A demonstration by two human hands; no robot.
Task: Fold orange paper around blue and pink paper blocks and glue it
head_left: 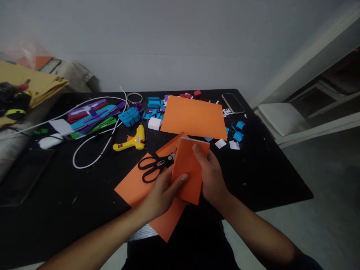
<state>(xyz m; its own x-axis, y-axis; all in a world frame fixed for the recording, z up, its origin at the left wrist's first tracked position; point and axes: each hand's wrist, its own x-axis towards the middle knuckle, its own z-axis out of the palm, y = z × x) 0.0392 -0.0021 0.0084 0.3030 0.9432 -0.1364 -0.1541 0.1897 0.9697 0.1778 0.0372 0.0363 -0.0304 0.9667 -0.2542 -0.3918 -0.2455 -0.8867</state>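
Note:
Between both hands I hold a folded piece of orange paper (187, 168), a narrow upright rectangle with a pale edge along its top. My left hand (165, 189) grips its lower left side, the thumb flat on the front. On the right side, my right hand (212, 174) is closed round it with the thumb near the top. Black-handled scissors (154, 165) lie just left of the folded paper, their blades partly hidden behind it. Under them rests an orange sheet (135, 180) that hangs over the table's front edge.
Behind my hands lies another orange sheet (194, 116). A yellow glue gun (132, 140) is left of it, near a looped white cable (92, 163) and stacked coloured paper strips (94, 114). A phone (233, 103) sits at back right, with blue paper pieces (239, 135) closer in.

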